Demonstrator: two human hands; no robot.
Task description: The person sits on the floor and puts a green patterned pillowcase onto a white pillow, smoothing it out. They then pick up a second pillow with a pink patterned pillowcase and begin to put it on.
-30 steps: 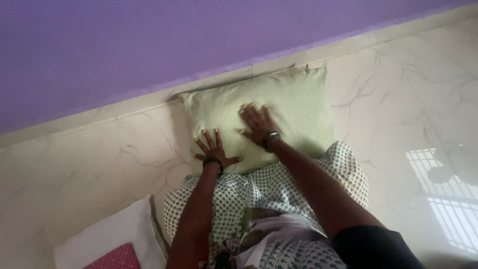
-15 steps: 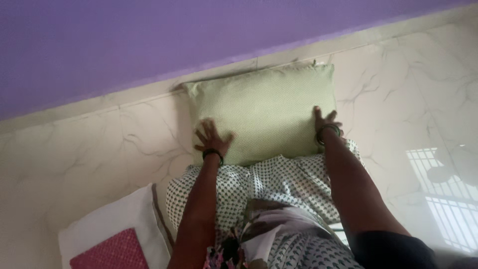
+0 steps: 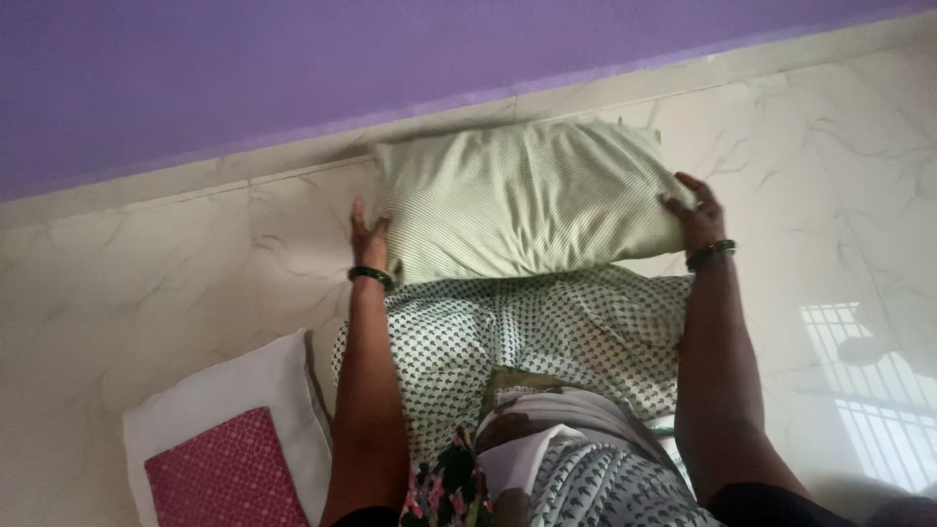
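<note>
Head view, close, down toward floor point(image 3: 176, 293)

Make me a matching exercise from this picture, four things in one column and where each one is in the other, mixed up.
Things:
1. green pillow
2. left hand
3. right hand
4. white pillow

Places:
A. on the green pillow's right end
B. on the floor, bottom left
C. between both hands, near the wall
D. on the green pillow's left end

Pairs: 1-C, 2-D, 3-A, 4-B

Marbled cream tile floor point(image 3: 146, 293): white pillow point(image 3: 229, 395) with pink patch lower left, green-printed pillow point(image 3: 547, 327) centre.
</note>
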